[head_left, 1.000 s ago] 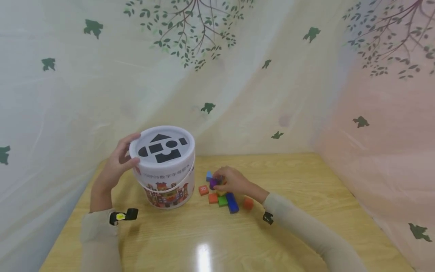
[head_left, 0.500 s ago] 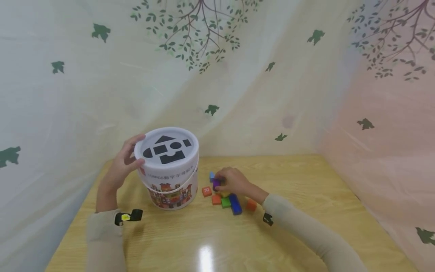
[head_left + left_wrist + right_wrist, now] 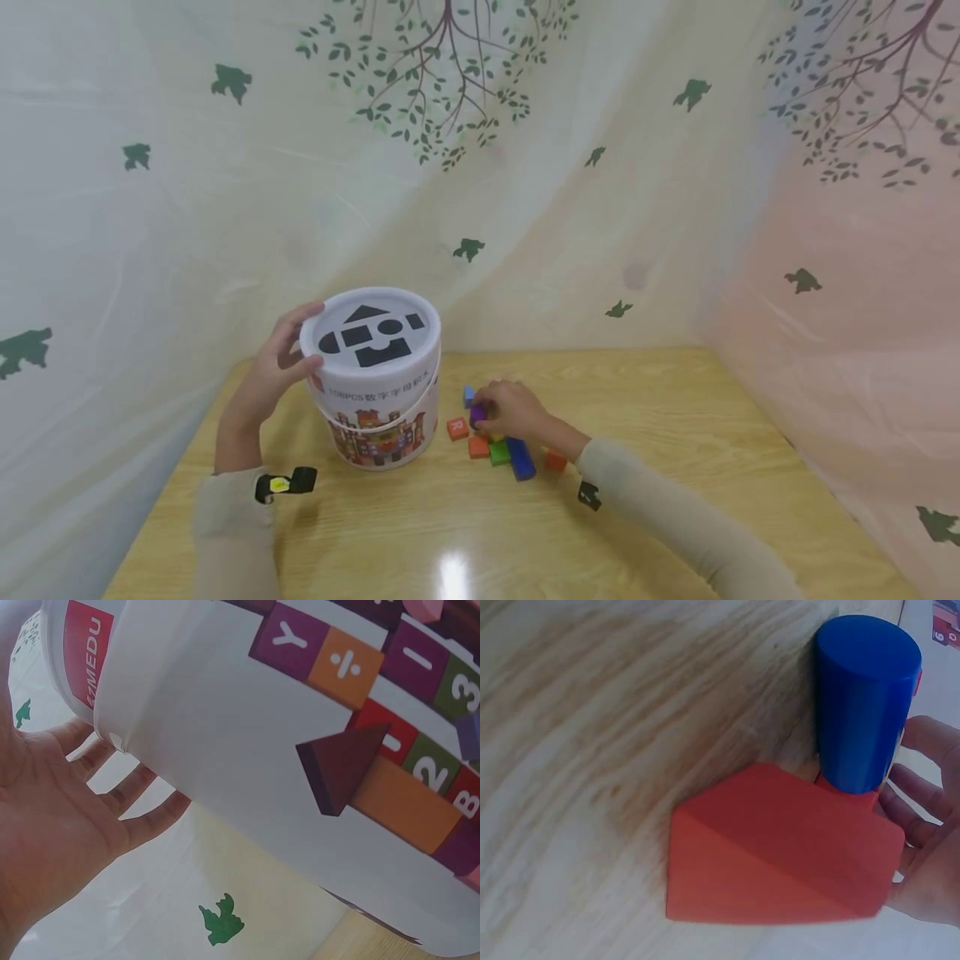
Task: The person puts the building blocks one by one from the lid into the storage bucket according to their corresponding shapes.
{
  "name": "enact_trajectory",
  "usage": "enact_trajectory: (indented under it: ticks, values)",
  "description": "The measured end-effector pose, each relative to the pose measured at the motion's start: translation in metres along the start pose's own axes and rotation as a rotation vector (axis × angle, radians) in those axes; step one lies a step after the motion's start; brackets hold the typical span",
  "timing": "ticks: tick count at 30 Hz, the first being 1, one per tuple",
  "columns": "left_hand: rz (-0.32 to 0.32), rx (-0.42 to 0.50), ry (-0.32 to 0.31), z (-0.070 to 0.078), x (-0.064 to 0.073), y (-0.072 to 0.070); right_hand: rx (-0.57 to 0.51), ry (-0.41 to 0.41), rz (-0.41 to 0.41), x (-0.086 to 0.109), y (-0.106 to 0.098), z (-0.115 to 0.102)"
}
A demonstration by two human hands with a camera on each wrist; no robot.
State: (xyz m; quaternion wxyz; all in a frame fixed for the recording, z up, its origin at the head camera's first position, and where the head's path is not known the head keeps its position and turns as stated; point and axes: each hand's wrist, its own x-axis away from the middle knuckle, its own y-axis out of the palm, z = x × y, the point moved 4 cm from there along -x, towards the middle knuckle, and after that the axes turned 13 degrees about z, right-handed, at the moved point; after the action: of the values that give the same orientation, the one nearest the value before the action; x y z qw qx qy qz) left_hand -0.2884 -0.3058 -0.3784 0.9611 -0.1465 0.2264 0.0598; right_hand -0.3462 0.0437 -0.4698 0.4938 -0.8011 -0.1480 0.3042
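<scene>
My left hand point(image 3: 266, 379) rests against the left side of a white, lidded toy-block bucket point(image 3: 378, 429), fingers spread at the lid's rim. The left wrist view shows those fingers fairly straight along the bucket's printed wall. At the bucket's right, my right hand point(image 3: 517, 412) pinches a small purple block point(image 3: 477, 416) between thumb and fingers, low over the other blocks. Close around it lie a light blue block point(image 3: 468, 396), a red block marked R point(image 3: 457, 428), an orange-red block point(image 3: 478, 447), a green block point(image 3: 499, 452) and a partly covered yellow one.
A blue cylinder point(image 3: 866, 705) lies by the right hand, and an orange-red prism point(image 3: 780, 847) is near the wrist. The bucket's lid point(image 3: 348, 354) has dark shape-like marks; its white handle point(image 3: 405, 414) hangs down in front. Behind the wooden table point(image 3: 360, 533) hangs a printed curtain.
The head view shifts slightly, so the whole scene sits a little further right and lower. The left hand stays on the bucket and the right hand stays at the purple block.
</scene>
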Motion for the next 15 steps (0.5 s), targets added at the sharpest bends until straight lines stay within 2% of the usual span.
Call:
enact_trajectory:
  ticks: [10,15]
  values:
    - [0.003,-0.005,-0.003,-0.0011,0.0009,0.0007,-0.033,0.013,0.009,0.0002,0.0054,0.0008]
    - [0.003,-0.001,-0.005,-0.0011,0.0006,-0.0001,-0.131,0.073,-0.006,-0.002,0.0029,0.0047]
